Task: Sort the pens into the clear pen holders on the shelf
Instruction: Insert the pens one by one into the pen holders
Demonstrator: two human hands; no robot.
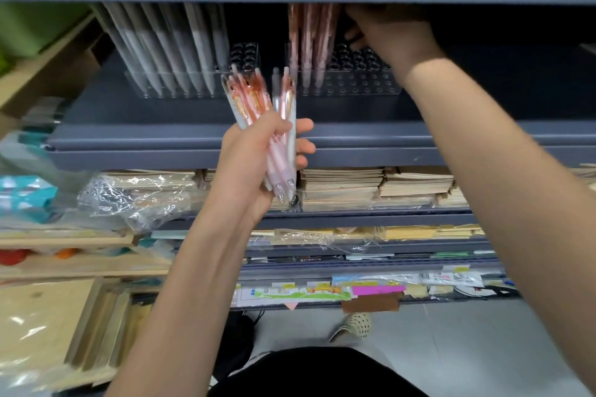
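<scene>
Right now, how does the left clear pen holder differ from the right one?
The left pen holder is nearly full of grey-white pens, empty holes only at its right end; the right pen holder has a few pink pens at its left end, the rest empty. The right hand reaches over the right pen holder, none over the left pen holder. Both are clear, on one shelf.

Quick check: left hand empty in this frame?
No, the left hand grips a bundle of pink pens, tips down, in front of the shelf edge.
</scene>
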